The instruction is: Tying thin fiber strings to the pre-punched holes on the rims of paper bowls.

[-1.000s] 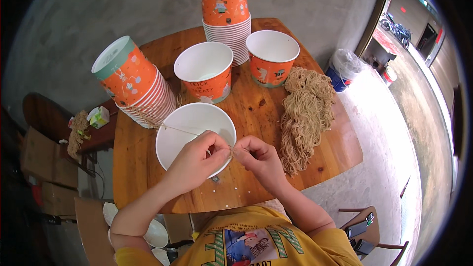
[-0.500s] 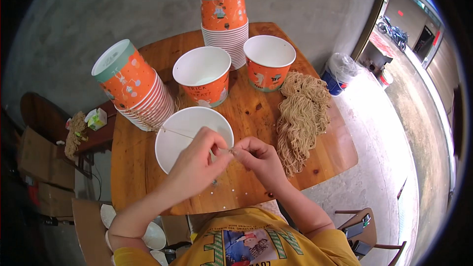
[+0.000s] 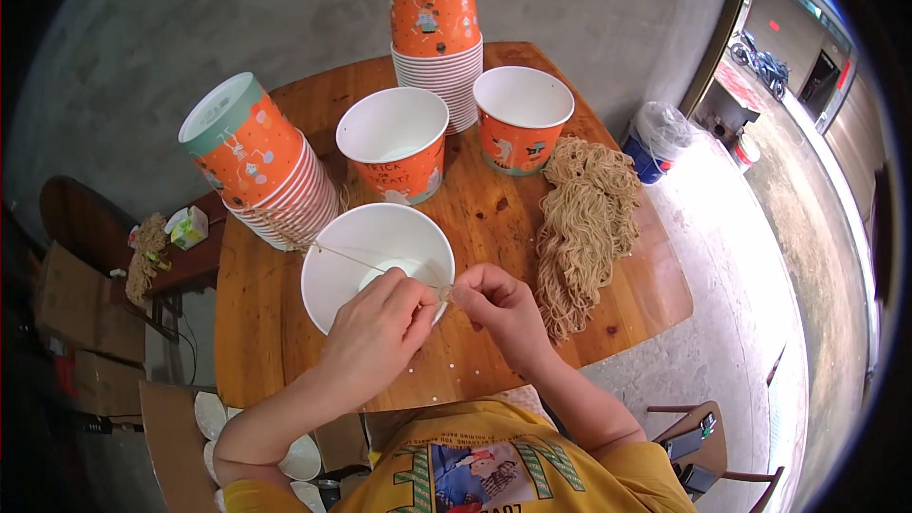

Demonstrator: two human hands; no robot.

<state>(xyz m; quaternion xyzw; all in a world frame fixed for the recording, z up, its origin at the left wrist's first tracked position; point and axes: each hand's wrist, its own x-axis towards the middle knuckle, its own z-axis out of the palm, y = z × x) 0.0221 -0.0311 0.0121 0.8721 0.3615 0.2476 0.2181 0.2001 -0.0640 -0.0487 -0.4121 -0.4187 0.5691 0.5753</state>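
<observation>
A white-lined paper bucket (image 3: 328,271) stands near the table's front, its open mouth toward me. Thin tan string (image 3: 350,257) runs from the bucket's left side across the mouth to my left hand (image 3: 375,328). That hand is closed on the string at the bucket's right front rim. Just right of it, my right hand (image 3: 505,315) pinches the string between thumb and forefinger. A small loop of string shows in the narrow gap between the hands. My left hand covers part of the rim, and the fingertips' exact grip is partly hidden.
Orange bucket stacks stand upside down at left (image 3: 249,157) and back (image 3: 435,28). Two upright orange buckets, a middle one (image 3: 404,174) and a right one (image 3: 513,147), sit behind. A tan string bundle (image 3: 589,228) lies right on the wooden table (image 3: 475,218). White specks dot the front edge.
My hands have drawn slightly apart, the left one shifting a little left and down. The string loop between them shows more clearly. The bucket looks nearly unmoved.
</observation>
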